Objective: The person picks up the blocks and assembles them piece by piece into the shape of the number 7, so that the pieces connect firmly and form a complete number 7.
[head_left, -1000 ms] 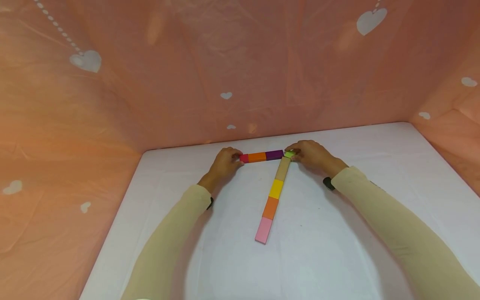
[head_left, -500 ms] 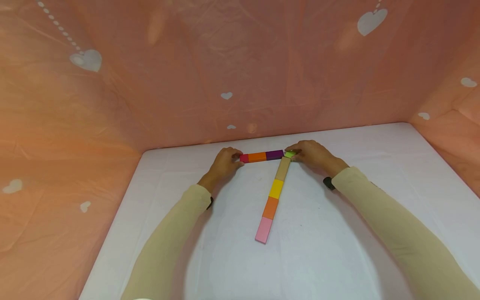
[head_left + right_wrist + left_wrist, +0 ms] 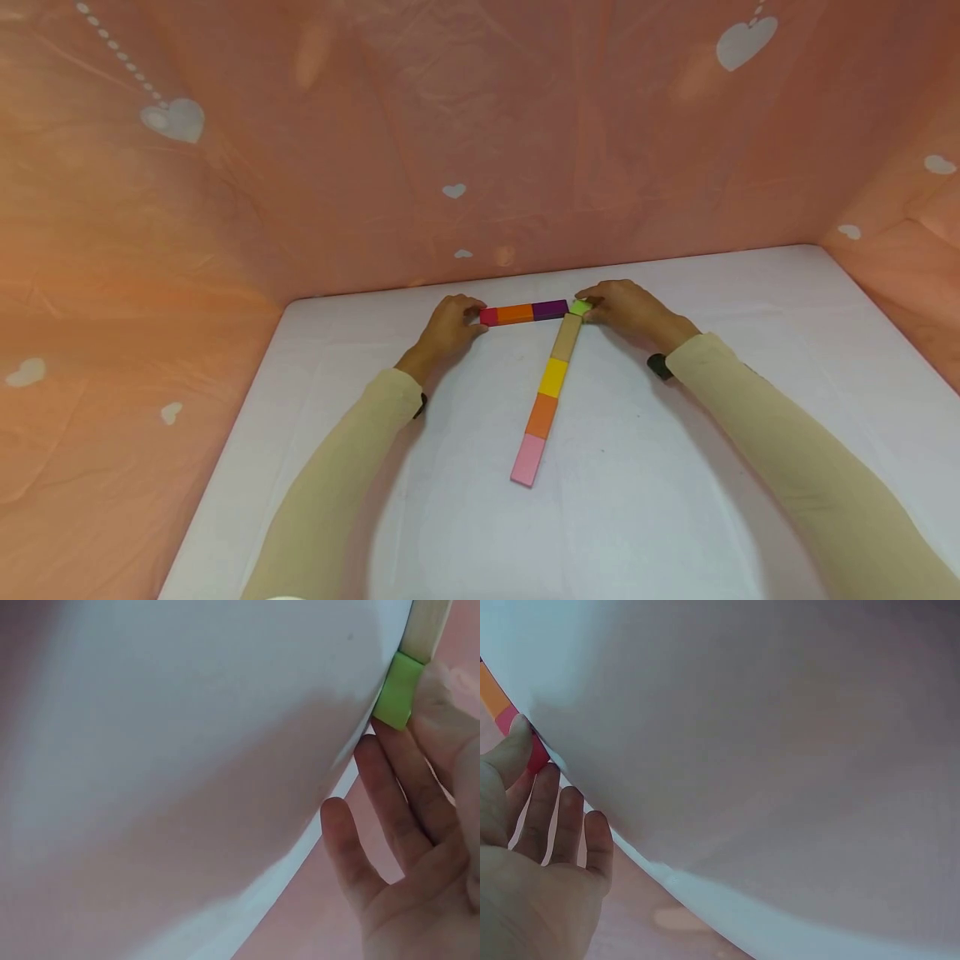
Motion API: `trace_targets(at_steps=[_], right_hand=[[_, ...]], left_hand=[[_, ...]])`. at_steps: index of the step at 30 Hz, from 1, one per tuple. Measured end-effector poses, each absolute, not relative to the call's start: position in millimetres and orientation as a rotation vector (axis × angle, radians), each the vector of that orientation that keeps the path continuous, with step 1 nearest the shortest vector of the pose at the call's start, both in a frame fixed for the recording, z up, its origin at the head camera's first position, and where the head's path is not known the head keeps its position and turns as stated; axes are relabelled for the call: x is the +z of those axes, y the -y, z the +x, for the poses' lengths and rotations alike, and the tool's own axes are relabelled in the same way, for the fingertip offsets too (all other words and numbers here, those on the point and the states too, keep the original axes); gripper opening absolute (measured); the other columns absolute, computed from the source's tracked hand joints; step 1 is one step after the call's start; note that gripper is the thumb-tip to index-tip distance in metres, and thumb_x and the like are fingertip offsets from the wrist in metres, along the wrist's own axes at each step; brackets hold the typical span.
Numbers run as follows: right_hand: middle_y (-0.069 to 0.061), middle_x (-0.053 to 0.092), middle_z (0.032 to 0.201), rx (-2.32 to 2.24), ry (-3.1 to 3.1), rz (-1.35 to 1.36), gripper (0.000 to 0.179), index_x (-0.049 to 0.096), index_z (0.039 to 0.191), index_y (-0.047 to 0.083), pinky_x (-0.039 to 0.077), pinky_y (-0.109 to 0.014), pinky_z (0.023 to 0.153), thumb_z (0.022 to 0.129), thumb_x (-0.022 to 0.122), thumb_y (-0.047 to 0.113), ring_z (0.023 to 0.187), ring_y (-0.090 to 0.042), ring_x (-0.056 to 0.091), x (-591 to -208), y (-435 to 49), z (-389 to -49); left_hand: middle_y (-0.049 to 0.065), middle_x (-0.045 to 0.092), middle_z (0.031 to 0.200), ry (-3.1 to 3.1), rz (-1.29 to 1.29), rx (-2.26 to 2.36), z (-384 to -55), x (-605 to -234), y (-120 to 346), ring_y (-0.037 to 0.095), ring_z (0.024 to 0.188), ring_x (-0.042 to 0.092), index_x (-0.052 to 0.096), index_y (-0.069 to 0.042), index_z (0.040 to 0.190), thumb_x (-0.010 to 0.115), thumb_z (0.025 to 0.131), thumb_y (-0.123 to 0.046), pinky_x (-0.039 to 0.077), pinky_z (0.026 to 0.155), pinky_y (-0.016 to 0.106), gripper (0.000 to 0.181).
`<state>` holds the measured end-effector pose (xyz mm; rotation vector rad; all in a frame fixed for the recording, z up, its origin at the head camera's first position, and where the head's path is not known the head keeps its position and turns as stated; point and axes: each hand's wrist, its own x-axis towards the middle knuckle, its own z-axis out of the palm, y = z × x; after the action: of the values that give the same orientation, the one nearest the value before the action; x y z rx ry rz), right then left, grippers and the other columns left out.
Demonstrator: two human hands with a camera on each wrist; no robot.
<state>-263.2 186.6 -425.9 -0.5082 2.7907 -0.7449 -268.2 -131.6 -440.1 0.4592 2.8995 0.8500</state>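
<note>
At the left end of a short row, my left hand [image 3: 447, 327] pinches a red block [image 3: 489, 317] between thumb and fingers; the left wrist view shows the thumb on the red block's [image 3: 538, 755] side. An orange block [image 3: 514, 314] and a purple block [image 3: 551, 310] continue that row to the right. My right hand [image 3: 628, 312] holds a light green block [image 3: 581, 307] at the corner, just right of the purple one. In the right wrist view the green block [image 3: 400, 690] meets the end of a plain wooden block [image 3: 425, 630], its other fingers spread loosely.
From the corner a slanting line runs toward me: the wooden block [image 3: 566, 337], a yellow block [image 3: 552, 378], another orange block [image 3: 541, 416] and a pink block [image 3: 528, 461]. All lie on a white tabletop [image 3: 637, 517], with an orange-pink heart-patterned curtain [image 3: 525, 150] behind.
My right fingertips have shifted slightly right on the green block, and more of its top shows. The left hand and the other blocks look unchanged.
</note>
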Motion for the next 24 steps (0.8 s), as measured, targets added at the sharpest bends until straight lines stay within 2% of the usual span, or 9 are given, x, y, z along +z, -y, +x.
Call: trace_targets(at_steps=[11,16,24], right_hand=[[-0.007,0.059,0.141,-0.703,-2.787,-0.448,0.054,0.053,0.144,0.015,0.034,-0.057,0.115,0.097,0.064,0.038,0.136,-0.032,0.048,-430,-204,-262],[-0.01,0.054,0.147,-0.664,-2.802,-0.487,0.056,0.051,0.145,0.014,0.029,-0.058,0.118,0.097,0.063,0.039,0.141,-0.035,0.041,-430,-223,-262],[-0.012,0.052,0.148,-0.643,-2.807,-0.506,0.057,0.051,0.145,0.012,0.027,-0.059,0.119,0.096,0.064,0.039,0.143,-0.037,0.039,-429,-244,-258]], left_hand=[[0.008,0.064,0.128,-2.871,0.422,0.853,-271,-443,146,0.027,0.125,0.053,0.062,-0.009,0.133,0.074,0.091,-0.024,0.041,0.115,0.042,0.046],[0.006,0.063,0.131,-2.857,0.405,0.852,-269,-440,153,0.026,0.129,0.051,0.061,-0.011,0.135,0.073,0.091,-0.028,0.04,0.115,0.042,0.049],[0.008,0.058,0.139,-2.834,0.409,0.855,-261,-435,165,0.029,0.136,0.046,0.059,-0.012,0.137,0.07,0.093,-0.033,0.034,0.119,0.046,0.05]])
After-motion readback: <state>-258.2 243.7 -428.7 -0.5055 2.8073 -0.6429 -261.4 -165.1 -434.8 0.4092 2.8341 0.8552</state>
